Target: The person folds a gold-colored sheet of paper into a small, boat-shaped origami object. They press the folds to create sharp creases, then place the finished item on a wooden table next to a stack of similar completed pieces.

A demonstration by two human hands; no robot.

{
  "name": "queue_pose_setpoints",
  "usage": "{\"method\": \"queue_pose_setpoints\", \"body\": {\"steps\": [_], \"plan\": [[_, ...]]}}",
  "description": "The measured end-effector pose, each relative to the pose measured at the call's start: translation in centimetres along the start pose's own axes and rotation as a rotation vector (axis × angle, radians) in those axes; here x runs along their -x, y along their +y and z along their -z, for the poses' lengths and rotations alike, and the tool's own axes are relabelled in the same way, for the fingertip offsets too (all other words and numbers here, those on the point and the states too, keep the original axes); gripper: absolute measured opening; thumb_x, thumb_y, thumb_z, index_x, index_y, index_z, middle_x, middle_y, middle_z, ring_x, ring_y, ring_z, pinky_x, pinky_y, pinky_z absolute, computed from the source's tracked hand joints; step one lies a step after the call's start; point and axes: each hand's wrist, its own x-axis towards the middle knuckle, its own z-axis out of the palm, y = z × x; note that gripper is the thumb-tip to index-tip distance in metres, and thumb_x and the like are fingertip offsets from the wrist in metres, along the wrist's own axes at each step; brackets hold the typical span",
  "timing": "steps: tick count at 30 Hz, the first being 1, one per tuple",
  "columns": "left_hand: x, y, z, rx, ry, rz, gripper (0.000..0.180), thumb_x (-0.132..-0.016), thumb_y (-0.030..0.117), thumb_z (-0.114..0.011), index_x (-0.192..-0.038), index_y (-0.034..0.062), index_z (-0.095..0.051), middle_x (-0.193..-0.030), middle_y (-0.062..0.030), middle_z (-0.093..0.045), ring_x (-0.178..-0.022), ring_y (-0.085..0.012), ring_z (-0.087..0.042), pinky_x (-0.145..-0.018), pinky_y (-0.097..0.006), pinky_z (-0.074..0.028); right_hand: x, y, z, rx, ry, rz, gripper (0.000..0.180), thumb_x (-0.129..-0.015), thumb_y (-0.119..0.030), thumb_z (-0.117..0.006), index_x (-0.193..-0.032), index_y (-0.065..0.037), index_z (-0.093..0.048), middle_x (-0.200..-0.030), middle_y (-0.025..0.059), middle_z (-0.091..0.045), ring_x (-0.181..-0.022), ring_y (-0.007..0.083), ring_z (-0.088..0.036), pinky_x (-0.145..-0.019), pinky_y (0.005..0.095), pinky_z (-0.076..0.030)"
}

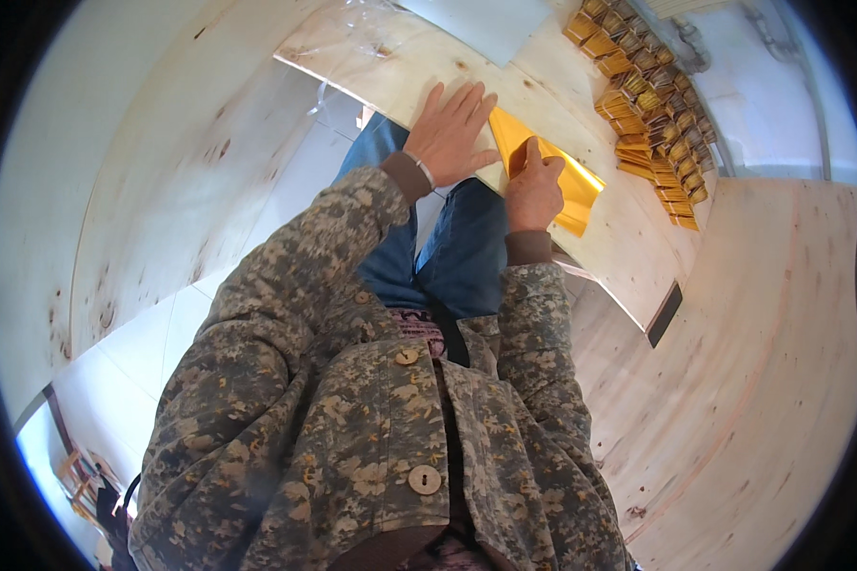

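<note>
Honestly, the gold sheet [576, 188] lay on the wooden bench [628, 255], partly under the right hand [535, 195]. Those fingers were curled together over it; I couldn't tell whether they pinched anything. The left hand [448, 133] was spread flat just beside the sheet's left edge. Imo, doing it well meant a firm left palm as a brace, light even pressure from the right, and no stray creases, since shiny stuff probably marks easily.

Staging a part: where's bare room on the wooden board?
Bare wood: right end of the board, between gold sheet and black end strip; narrower band between sheet and stacked gold bundles. Crowded: among the bundles; around left hand and right hand.
</note>
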Motion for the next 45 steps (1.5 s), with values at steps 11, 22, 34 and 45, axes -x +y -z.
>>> {"method": "queue_pose_setpoints", "body": {"steps": [11,22,34,45], "plan": [[5.9,7.5,-1.2,0.905,-0.233,0.688,0.041,-0.096,0.043,-0.063,-0.097,0.0029,-0.070,-0.094,-0.0076,-0.071,-0.075,-0.0162,-0.066,-0.063,-0.033,-0.051,-1.7,1.2,2.0,-0.067,-0.064,0.091,0.024,-0.089,-0.017,-0.062,-0.111,-0.014,-0.074,-0.102,0.0185,-0.061,-0.095,0.0384,-0.064,-0.079,0.0487,-0.052],[4.0,9.6,-5.0,1.311,-0.245,1.084,0.024,-0.093,0.027,-0.070,-0.093,0.0038,-0.068,-0.086,-0.0019,-0.069,-0.074,-0.0101,-0.060,-0.065,-0.025,-0.048,-0.3,2.6,2.3,-0.210,0.048,0.338,0.021,-0.082,-0.013,-0.067,-0.098,-0.003,-0.075,-0.125,0.0243,-0.061,-0.112,0.0417,-0.058,-0.093,0.0485,-0.050],[3.2,3.5,1.1,0.831,0.002,0.383,0.022,-0.089,0.021,-0.064,-0.103,0.0044,-0.064,-0.082,-0.0152,-0.070,-0.075,-0.0296,-0.069,-0.069,-0.038,-0.053,-3.1,3.4,6.0,-0.983,-0.363,-0.035,0.022,-0.091,-0.014,-0.069,-0.104,0.004,-0.068,-0.095,0.0099,-0.073,-0.084,0.0197,-0.070,-0.075,0.0292,-0.054],[-2.5,5.6,4.1,0.357,0.219,0.029,0.040,-0.080,0.028,-0.076,-0.115,0.0094,-0.068,-0.113,-0.0112,-0.066,-0.107,-0.0317,-0.061,-0.098,-0.046,-0.045,0.8,5.9,3.9,-1.768,0.080,-0.953,0.010,-0.095,-0.008,-0.066,-0.091,-0.004,-0.057,-0.084,0.0075,-0.064,-0.071,0.0183,-0.065,-0.060,0.0342,-0.058]]}}
